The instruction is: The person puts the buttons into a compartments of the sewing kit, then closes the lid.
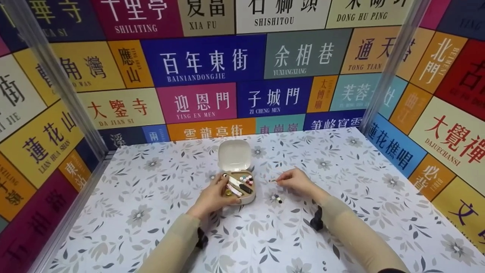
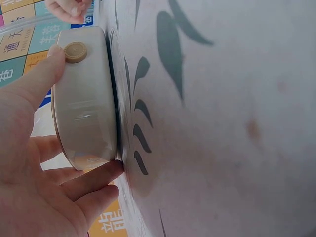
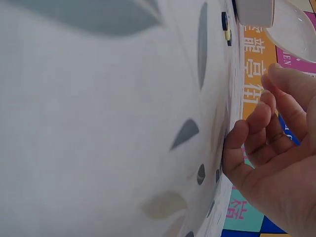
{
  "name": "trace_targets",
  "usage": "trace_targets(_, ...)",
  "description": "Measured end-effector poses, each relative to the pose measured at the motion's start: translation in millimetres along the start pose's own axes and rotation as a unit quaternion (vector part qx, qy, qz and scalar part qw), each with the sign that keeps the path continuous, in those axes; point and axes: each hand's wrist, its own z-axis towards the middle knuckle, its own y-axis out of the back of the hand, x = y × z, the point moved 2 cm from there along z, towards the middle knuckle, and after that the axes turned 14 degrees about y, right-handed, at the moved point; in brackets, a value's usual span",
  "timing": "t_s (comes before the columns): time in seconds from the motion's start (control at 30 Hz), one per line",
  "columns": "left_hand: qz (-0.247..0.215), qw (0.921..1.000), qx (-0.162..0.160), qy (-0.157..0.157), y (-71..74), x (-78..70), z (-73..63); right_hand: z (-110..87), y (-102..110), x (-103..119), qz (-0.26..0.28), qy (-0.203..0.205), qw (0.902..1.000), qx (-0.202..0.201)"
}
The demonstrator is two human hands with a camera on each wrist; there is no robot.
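A small cream sewing kit box (image 1: pixel 248 198) stands on the table with its lid (image 1: pixel 235 155) raised. Inside lie a black-and-white tool (image 1: pixel 244 187), a pink-and-white stick (image 1: pixel 234 189), a gold-coloured piece (image 1: pixel 228 192) and several coloured beads or pinheads (image 1: pixel 248 179). My left hand (image 1: pixel 212 194) grips the box from the left, its thumb beside the round front button (image 2: pixel 76 52). To the right of the box, my right hand (image 1: pixel 297 182) pinches a tiny thin object (image 1: pixel 272 181) at its fingertips, too small to identify. Several small dark and pale buttons or beads (image 1: pixel 279 200) lie between them.
A white cloth with grey leaves and flowers covers the table (image 1: pixel 151 182). Panels of coloured place-name signs (image 1: pixel 204 60) rise behind and at both sides, with clear edge strips (image 1: pixel 394 57) at the corners.
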Motion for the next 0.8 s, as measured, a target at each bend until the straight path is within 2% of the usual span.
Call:
trace_targets(0.23, -0.004, 1.0000, -0.001, -0.003, 0.2, 1.0, -0.5, -6.7, 1.7, -0.8, -0.008, 0.016, 0.9979, 0.062)
trace_targets(0.53, -0.005, 0.9999, -0.010, -0.009, 1.0, 1.1, 0.9, -2.5, 0.2, 4.0, -0.036, 0.031, 0.9889, 0.141)
trace_targets(0.67, -0.010, 0.9999, -0.005, -0.010, -0.2, 1.2, 0.4, -2.7, -1.5, 3.5, -0.055, 0.029, 0.9845, 0.164)
trace_targets(0.8, -0.017, 0.9998, 0.000, -0.011, 0.1, 1.1, -0.5, -3.7, -3.7, 3.4, -0.064, 0.024, 0.9828, 0.172)
